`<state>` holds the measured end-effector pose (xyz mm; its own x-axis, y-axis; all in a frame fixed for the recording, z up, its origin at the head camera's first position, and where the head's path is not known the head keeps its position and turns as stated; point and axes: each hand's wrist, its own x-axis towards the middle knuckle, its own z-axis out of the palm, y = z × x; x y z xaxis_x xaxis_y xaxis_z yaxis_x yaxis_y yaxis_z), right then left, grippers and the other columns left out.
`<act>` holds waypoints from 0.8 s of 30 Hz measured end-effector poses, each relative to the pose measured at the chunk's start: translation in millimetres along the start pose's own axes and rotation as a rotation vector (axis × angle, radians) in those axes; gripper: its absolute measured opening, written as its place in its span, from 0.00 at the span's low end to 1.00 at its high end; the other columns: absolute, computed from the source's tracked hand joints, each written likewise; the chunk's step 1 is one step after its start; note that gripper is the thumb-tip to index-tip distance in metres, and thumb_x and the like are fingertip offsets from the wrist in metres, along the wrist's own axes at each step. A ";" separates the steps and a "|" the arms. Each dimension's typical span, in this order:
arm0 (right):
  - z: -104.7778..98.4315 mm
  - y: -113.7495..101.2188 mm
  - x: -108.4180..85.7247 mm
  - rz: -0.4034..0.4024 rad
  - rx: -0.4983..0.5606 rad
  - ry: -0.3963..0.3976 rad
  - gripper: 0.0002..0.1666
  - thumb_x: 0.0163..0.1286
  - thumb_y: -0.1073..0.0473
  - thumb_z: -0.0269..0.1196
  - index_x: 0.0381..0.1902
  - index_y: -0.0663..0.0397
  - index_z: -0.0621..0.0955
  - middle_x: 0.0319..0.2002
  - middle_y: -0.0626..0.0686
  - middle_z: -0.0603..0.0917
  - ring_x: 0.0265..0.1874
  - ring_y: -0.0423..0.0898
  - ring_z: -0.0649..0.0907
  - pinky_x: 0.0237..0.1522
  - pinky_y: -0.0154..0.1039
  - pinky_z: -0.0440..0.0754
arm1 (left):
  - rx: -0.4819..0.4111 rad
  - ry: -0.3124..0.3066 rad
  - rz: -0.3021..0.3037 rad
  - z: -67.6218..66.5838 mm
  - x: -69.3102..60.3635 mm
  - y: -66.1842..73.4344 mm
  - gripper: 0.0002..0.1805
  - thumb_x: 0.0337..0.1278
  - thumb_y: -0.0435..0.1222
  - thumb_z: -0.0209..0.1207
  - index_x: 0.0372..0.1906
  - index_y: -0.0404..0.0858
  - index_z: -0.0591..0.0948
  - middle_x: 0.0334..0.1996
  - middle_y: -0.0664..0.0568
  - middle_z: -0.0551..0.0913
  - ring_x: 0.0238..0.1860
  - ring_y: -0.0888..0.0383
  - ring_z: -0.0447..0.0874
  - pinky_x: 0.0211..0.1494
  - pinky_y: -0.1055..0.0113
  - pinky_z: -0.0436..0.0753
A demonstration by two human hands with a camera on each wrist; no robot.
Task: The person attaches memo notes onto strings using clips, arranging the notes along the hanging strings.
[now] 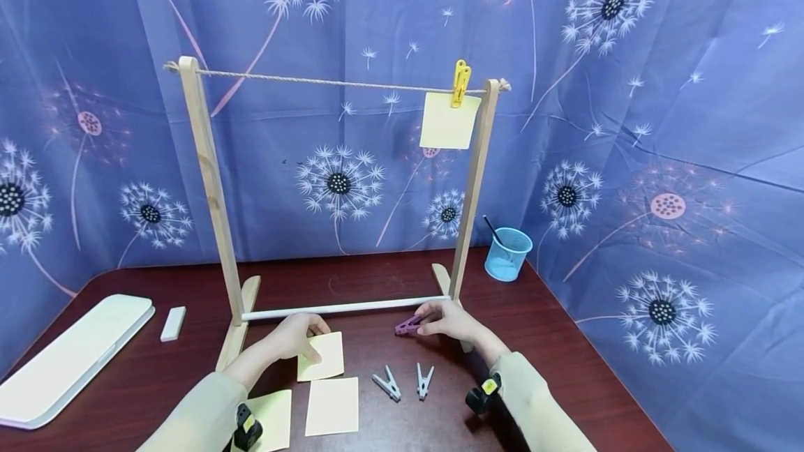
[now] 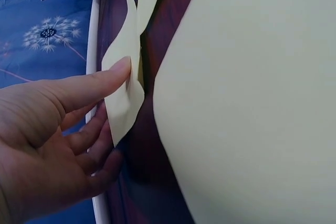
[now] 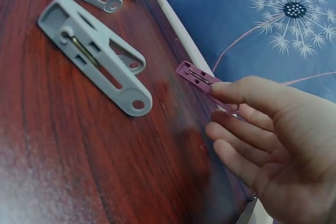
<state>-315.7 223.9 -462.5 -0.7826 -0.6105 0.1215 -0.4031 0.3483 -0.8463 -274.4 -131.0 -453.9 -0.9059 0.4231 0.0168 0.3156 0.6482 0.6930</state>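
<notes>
My left hand [image 1: 295,337] pinches a pale yellow sheet of paper [image 1: 329,354], thumb on its near face and fingers behind, as the left wrist view shows; the sheet [image 2: 122,93] is bent there. Between thumb and fingers of my right hand [image 1: 453,321] is a purple clothespin [image 1: 409,326], held just above or at the table. Two grey clothespins, a left one [image 1: 388,383] and a right one [image 1: 423,381], lie between the hands. Another yellow sheet [image 1: 332,407] lies in front of the left hand, and one more [image 1: 273,420] is partly under the left forearm.
A wooden frame [image 1: 210,180] carries a rope [image 1: 314,80], where a yellow clothespin [image 1: 460,84] holds a yellow sheet [image 1: 447,124]. A white rod [image 1: 352,307] joins the frame's feet. A blue mesh cup [image 1: 507,254] stands at back right, a white case [image 1: 69,361] and small white block [image 1: 173,324] at left.
</notes>
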 end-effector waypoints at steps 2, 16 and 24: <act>0.3 2.0 0.4 -0.071 0.031 0.000 0.19 0.62 0.60 0.67 0.45 0.70 0.79 0.39 0.61 0.86 0.38 0.40 0.85 0.40 0.30 0.81 | -0.009 -0.017 0.023 -0.9 0.5 0.0 0.23 0.23 0.21 0.77 0.35 0.32 0.83 0.31 0.50 0.82 0.35 0.58 0.77 0.41 0.66 0.78; 16.7 -10.8 3.9 0.134 0.178 0.195 0.22 0.70 0.65 0.60 0.56 0.78 0.73 0.50 0.71 0.80 0.48 0.46 0.81 0.49 0.37 0.83 | -0.029 -0.102 0.047 -5.0 5.5 -3.5 0.22 0.26 0.22 0.76 0.37 0.30 0.83 0.30 0.50 0.81 0.33 0.60 0.76 0.37 0.69 0.77; 20.8 -8.0 5.2 0.129 0.224 0.245 0.28 0.71 0.64 0.59 0.62 0.78 0.69 0.50 0.71 0.80 0.45 0.44 0.84 0.49 0.36 0.83 | -0.002 -0.119 0.029 -7.9 7.3 0.8 0.19 0.32 0.22 0.74 0.37 0.30 0.83 0.32 0.49 0.83 0.36 0.57 0.79 0.39 0.66 0.79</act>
<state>-306.6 203.1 -465.9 -0.9218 -0.3736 0.1039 -0.2008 0.2306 -0.9521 -283.0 -132.4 -447.5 -0.8566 0.5138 -0.0482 0.3408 0.6334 0.6948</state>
